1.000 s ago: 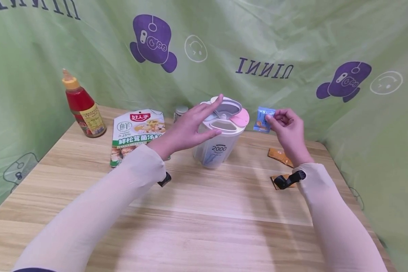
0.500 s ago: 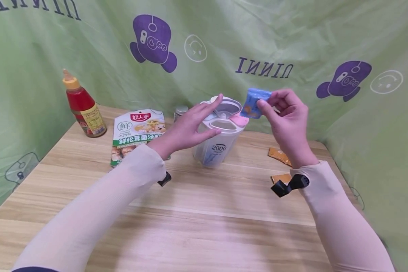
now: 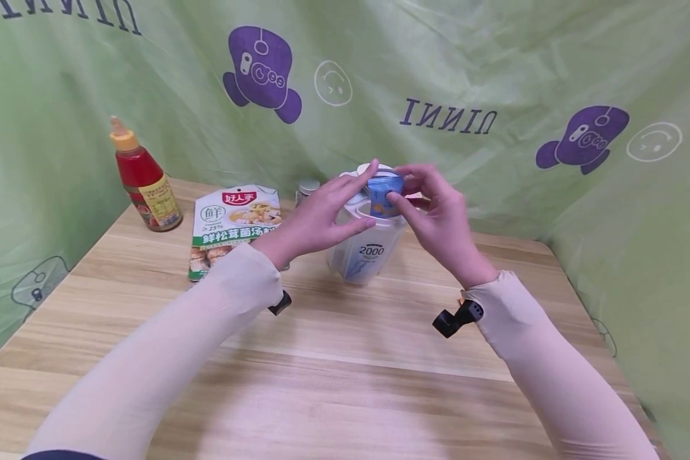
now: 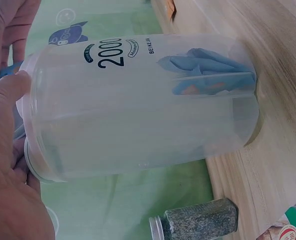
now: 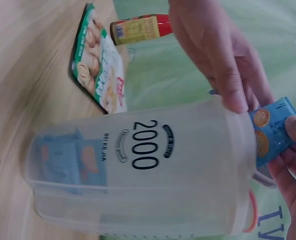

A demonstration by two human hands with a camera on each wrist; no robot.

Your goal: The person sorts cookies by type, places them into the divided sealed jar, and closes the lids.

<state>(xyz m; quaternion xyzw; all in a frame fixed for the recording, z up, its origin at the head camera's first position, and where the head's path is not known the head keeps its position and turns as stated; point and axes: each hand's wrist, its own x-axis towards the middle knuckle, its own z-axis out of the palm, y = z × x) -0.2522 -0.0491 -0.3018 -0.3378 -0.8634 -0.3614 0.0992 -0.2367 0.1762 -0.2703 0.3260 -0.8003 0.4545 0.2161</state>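
A translucent storage container [image 3: 362, 249] marked 2000 stands upright on the table. Inside its base, blue packets [image 5: 63, 160] show through the wall in the right wrist view. My right hand [image 3: 437, 217] pinches a small blue biscuit packet [image 3: 384, 191] right at the container's top opening; the right wrist view shows round biscuits printed on this packet [image 5: 271, 129]. My left hand [image 3: 322, 220] rests against the lid's left side with its fingers fairly straight, the thumb touching the front rim. Behind the hands, the raised grey lid flap is mostly hidden.
A red sauce bottle [image 3: 149, 185] with a yellow cap stands at the back left. Beside it lies a white and green soup seasoning pouch [image 3: 236, 220]. A glass spice jar [image 4: 200, 220] stands left of the container. An orange packet [image 4: 170, 9] is partly visible.
My right hand has carried the blue biscuit packet leftward from beside the container, up over its right side and down to the opening. My left hand has stayed in place.
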